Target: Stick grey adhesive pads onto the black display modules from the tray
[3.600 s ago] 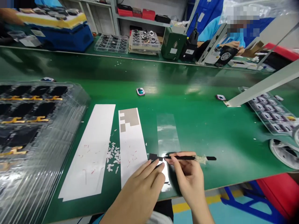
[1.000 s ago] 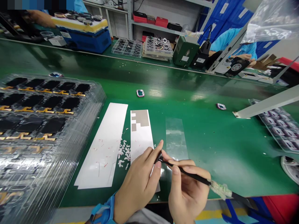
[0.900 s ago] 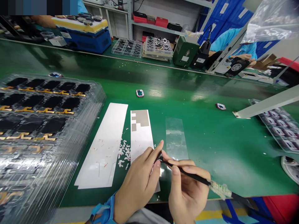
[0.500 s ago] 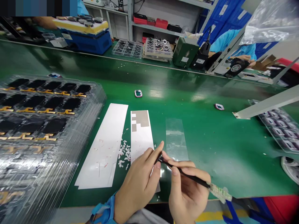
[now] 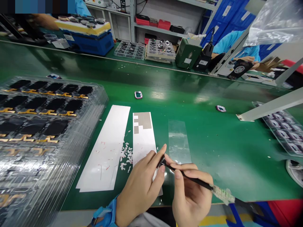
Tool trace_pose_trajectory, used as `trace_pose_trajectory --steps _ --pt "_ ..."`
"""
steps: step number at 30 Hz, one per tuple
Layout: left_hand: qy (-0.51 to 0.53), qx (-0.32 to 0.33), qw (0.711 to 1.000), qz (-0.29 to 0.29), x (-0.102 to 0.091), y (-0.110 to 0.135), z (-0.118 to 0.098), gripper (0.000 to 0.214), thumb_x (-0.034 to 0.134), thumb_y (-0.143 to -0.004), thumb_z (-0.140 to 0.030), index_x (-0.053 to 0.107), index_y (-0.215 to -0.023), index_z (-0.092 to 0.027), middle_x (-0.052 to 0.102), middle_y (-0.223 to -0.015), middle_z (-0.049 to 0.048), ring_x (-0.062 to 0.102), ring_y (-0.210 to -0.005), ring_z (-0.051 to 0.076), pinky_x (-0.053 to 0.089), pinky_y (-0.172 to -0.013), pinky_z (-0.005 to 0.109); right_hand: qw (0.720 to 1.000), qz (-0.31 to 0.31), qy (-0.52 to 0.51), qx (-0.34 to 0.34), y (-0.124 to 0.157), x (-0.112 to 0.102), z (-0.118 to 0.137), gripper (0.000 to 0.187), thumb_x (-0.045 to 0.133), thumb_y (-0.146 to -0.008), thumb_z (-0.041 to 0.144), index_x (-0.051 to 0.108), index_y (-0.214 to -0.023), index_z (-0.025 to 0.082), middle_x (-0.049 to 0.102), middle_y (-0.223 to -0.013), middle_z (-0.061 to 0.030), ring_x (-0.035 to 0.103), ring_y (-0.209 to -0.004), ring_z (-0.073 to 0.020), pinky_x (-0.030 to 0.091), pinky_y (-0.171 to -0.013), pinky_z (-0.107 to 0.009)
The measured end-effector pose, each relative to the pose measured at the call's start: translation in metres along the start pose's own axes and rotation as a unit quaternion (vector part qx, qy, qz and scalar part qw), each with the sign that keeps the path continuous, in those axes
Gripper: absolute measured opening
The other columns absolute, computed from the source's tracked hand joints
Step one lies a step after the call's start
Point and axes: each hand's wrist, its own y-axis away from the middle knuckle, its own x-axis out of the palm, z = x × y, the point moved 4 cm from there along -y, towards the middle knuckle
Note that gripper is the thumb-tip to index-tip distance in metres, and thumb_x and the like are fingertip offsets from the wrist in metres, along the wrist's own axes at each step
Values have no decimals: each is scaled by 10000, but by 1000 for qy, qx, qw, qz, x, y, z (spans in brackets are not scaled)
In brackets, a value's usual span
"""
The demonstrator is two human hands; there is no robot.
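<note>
Pinching small flat black piece (image 5: 162,161) in left hand (image 5: 142,186); clamping slim black tool (image 5: 189,178) in right hand (image 5: 190,197), above glossy green bench (image 5: 217,142).

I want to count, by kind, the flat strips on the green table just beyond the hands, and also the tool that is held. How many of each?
White paper strips: 2
Clear film strip: 1
Black tool in the right hand: 1
Total: 4

My tweezers (image 5: 191,177) are matt black; the green surface (image 5: 213,138) shines glossy; trays (image 5: 91,124) at nine o'clock are clear plastic.
</note>
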Motion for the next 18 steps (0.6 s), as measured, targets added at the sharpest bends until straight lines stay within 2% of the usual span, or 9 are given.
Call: trace_pose_trajectory --steps 4,7,18 --pt "23 5 1000 6 -1 -3 0 465 328 -1012 -259 369 -1473 -298 602 -1010 53 603 -884 204 504 -767 341 999 -10 -37 38 -1 -2 0 208 505 -911 13 509 -983 208 650 -885 -23 728 -856 -182 652 -777 -386" --pt "25 11 1000 5 0 -5 1 491 329 -1003 -230 338 -1487 -313 595 -955 37 592 -805 191 485 -695 320 998 -8 -40 39 -1 -2 1 201 518 -906 17 518 -976 206 651 -881 -23 727 -845 -182 653 -767 -385" --pt "7 10 1000 2 0 -5 2 523 322 -988 -201 311 -1501 -303 604 -1010 55 605 -865 203 496 -750 346 1000 5 18 -8 0 1 4 201 550 -889 23 523 -949 212 677 -855 -27 715 -865 -163 643 -796 -359"
